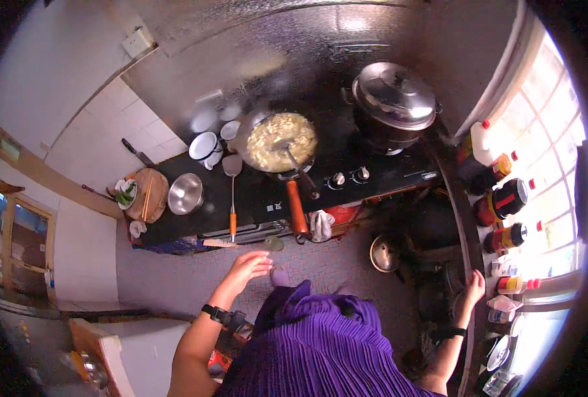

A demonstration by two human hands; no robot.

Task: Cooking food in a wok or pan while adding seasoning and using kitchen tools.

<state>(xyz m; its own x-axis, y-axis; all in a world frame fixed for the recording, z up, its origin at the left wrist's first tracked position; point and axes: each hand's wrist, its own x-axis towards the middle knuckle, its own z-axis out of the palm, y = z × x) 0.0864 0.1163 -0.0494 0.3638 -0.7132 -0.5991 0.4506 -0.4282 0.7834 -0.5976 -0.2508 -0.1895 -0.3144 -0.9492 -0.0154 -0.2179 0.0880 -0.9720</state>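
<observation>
My left hand [249, 270] hovers over the tiled floor in front of the counter, loosely bent, with nothing seen in it. To the right, my right hand [474, 289] is at the edge of the window ledge; its fingers are small and partly hidden, so a hold cannot be told. Before me a wok [254, 133] with an orange handle [297, 208] sits on the stove. Pale yellow chunks of food in liquid [274, 136] fill it. A dark-handled ladle [301, 173] rests in the food. A wok spatula [232, 191] lies left of the wok.
A lidded metal pot [393, 99] stands at the back right. Left are a steel bowl [185, 194], an enamel mug [206, 148] and a round chopping board [159, 191] with chopsticks [147, 198]. Several sauce bottles [510, 198] line the sill. A metal pan or lid [384, 253] is low down.
</observation>
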